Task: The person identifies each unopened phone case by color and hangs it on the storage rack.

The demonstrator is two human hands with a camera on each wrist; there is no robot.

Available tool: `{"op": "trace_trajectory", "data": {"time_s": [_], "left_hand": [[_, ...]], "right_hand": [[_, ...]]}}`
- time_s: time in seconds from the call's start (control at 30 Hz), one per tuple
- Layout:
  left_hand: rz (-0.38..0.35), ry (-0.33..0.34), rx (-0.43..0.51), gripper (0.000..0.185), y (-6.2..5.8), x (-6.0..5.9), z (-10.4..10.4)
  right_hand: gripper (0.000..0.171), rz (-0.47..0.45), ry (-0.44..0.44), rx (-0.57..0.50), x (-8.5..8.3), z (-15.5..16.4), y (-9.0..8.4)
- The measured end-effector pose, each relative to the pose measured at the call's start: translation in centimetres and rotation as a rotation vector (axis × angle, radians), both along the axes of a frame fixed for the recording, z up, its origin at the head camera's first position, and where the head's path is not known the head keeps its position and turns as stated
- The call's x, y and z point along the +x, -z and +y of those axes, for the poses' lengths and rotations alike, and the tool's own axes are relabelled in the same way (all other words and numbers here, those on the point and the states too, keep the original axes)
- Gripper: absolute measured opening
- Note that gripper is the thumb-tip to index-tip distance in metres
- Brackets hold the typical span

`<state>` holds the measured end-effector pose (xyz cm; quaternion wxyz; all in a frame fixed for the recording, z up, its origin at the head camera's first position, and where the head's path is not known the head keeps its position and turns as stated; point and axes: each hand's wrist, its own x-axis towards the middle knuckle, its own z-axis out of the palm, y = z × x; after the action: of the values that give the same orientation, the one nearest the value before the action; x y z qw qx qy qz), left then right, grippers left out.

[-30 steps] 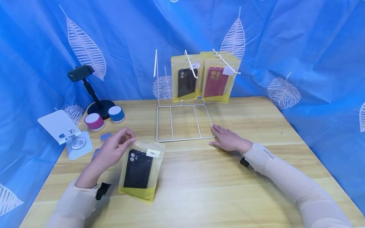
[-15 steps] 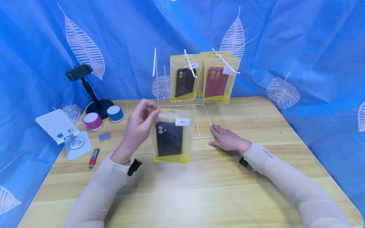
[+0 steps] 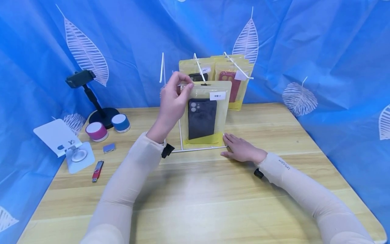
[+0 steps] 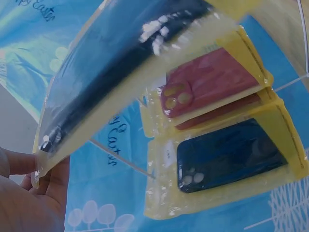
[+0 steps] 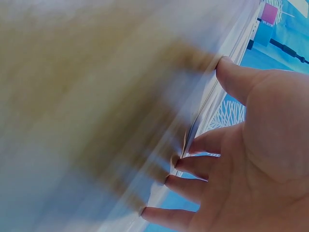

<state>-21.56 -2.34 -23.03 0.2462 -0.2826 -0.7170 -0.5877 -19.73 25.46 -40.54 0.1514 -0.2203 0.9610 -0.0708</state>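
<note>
A: What is the head view showing?

B: The left hand [image 3: 172,101] is pinching the top corner of a black case pack [image 3: 204,115], holding it upright in the air in front of the wire rack [image 3: 195,101]. The right hand [image 3: 240,149] is lying flat on the counter [image 3: 213,189], fingers straight and grasping nothing, touching the rack's base at its near right corner.

A: And the wrist views?

B: The left wrist view is looking up under the pack [image 4: 125,63], with a red pack [image 4: 212,87] and a dark pack [image 4: 227,159] hanging behind it. The right wrist view is showing the spread fingers [image 5: 193,186] against the white wire; the rest is blurred.
</note>
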Motion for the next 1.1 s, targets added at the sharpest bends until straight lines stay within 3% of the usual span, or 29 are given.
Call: {"op": "trace_trajectory", "data": {"time_s": [0.43,0.7,0.83,0.97,1.1], "left_hand": [[-0.016,-0.148,-0.068,0.005,1.0,-3.4,1.4],[-0.118,-0.395,-0.212,0.017,0.9,-5.8,2.4],[-0.104,-0.485,-0.266,0.018,0.8,-7.2,2.8],[-0.085,-0.513,-0.266,0.019,0.9,-8.5,2.8],[-0.073,-0.500,-0.233,0.019,1.1,-9.3,2.7]], "right_hand": [[0.083,0.021,0.004,-0.001,0.0,0.2,0.0],[0.083,0.023,0.005,-0.009,0.3,0.3,0.1],[0.082,0.039,-0.006,-0.012,0.3,0.2,0.2],[0.082,0.045,-0.009,-0.011,0.3,0.1,0.3],[0.083,0.041,-0.004,-0.007,0.2,0.1,0.2]]}}
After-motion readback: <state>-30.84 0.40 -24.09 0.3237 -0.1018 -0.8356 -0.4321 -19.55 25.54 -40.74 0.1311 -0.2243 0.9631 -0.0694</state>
